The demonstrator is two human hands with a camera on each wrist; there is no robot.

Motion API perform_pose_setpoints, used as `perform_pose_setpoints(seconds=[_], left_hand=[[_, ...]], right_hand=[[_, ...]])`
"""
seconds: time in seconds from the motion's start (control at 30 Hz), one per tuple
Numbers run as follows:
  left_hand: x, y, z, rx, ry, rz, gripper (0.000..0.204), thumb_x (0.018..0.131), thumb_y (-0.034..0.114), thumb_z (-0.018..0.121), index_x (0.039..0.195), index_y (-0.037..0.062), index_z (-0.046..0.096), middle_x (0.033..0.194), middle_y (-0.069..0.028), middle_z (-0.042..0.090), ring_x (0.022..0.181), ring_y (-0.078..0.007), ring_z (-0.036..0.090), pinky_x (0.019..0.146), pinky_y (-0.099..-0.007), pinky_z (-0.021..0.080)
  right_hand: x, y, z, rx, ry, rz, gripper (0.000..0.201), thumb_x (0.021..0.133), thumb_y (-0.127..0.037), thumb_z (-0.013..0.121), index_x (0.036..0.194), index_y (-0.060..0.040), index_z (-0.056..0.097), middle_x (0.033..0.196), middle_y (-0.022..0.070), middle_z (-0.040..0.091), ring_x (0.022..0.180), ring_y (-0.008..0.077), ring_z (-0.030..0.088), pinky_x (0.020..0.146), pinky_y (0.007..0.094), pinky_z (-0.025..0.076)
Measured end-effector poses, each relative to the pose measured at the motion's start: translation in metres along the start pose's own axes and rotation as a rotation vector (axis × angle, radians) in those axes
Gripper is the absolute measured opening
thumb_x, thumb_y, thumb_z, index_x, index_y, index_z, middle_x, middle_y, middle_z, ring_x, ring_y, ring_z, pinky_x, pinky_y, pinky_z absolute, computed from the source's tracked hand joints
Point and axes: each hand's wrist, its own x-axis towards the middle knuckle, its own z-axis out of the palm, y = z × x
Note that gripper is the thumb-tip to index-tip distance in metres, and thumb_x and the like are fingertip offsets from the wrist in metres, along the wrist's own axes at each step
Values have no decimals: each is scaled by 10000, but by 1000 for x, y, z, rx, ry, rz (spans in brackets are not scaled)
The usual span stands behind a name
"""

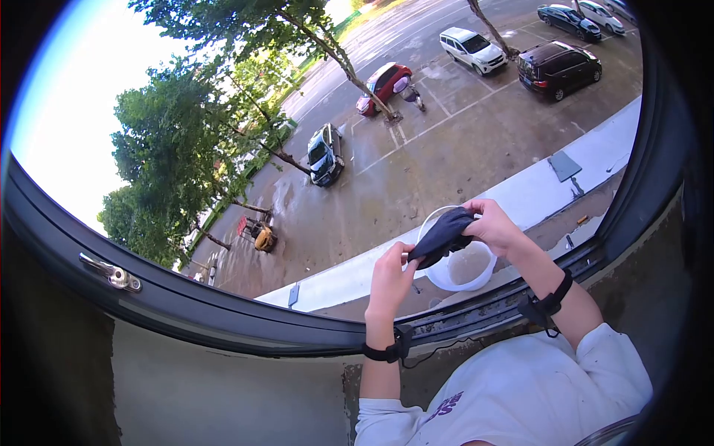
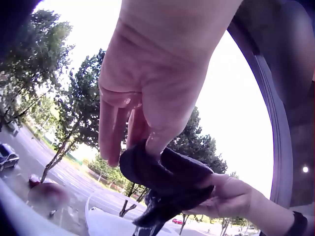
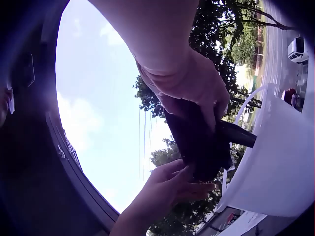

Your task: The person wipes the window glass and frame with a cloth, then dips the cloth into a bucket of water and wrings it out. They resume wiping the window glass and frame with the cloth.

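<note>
A dark, wet-looking cloth (image 1: 442, 235) is stretched between my two hands, above the window ledge. My left hand (image 1: 391, 271) pinches its near-left end between thumb and fingers. At the other end, my right hand (image 1: 494, 227) grips the bunched fabric. In the left wrist view, the cloth (image 2: 170, 172) hangs in folds beneath the left thumb, and the left palm (image 2: 147, 73) glistens. A white bucket (image 1: 445, 279) with a raised handle stands just below the cloth, which covers part of its rim. The right wrist view shows the bucket (image 3: 275, 162) close beside the cloth.
A dark window frame (image 1: 223, 320) curves around my arms, with a metal latch (image 1: 111, 273) at left. Outside runs a white ledge (image 1: 520, 197) carrying a grey plate (image 1: 564, 166). Parked cars and trees lie far below. A thin cable (image 1: 446, 345) trails from the left wrist band.
</note>
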Motion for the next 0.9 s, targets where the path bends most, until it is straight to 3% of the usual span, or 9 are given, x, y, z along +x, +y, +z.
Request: perform_pose_setpoints(seconds=[0.1,0.17,0.27,0.3,0.4,0.47,0.57,0.83,0.9], left_hand=[[-5,-1,34,60,-80,-75,252,960,26,614,1201,-47,618,1133,-196,699,1008,-314,732,893,-392,600],[-7,-9,55,-907,-114,-412,392,1038,191,476,1368,-15,524,1354,-205,576,1119,-364,677,964,-480,579],[-3,-4,54,-1323,-171,-517,550,1049,388,364,1432,2,451,1489,-194,435,1196,-416,607,1044,-562,525],[3,-1,59,-1270,-148,-585,676,1027,545,325,1402,6,487,1406,-186,526,1202,-374,600,1037,-573,514],[21,-7,69,-1453,-242,-580,669,1028,548,349,1394,7,496,1324,-173,588,1197,-340,609,985,-538,538],[33,-30,86,-1544,-187,-621,616,1020,540,421,1332,22,539,1214,-152,654,1134,-299,651,917,-480,563],[43,-49,100,-1680,-97,-736,450,1000,442,558,1181,32,596,1112,-137,701,987,-272,712,858,-428,593],[54,-28,104,-1710,-34,-807,343,968,380,656,1083,59,616,1062,-141,713,956,-283,719,858,-432,604],[55,-15,104,-1708,-4,-711,325,957,353,688,1043,48,614,1031,-150,715,911,-293,724,832,-427,615]], right_hand=[[7,18,13,71,53,-1,408,680,171,667,1060,32,619,1055,126,639,927,203,662,804,326,570],[2,20,25,86,135,-19,486,649,148,683,1112,31,594,1058,118,628,963,209,626,876,335,518],[-6,21,36,62,138,-47,470,660,147,678,1106,28,591,1051,118,627,946,204,628,863,340,527],[-6,26,37,9,121,-33,442,684,148,646,1105,24,587,1050,118,626,945,199,630,823,346,541],[-12,34,48,59,106,56,408,715,153,598,1100,22,582,1036,119,621,931,200,634,765,342,552],[-12,44,48,59,152,16,398,700,174,541,1064,18,586,1000,112,606,840,186,615,604,304,513],[-16,38,46,176,170,140,426,638,188,460,999,8,598,938,103,580,677,150,524,422,282,330],[-18,41,16,541,202,230,466,662,167,404,1059,37,610,969,138,615,705,157,567,458,243,389],[-18,45,12,532,232,148,478,653,150,424,1083,29,595,998,143,625,817,195,625,556,295,485]])
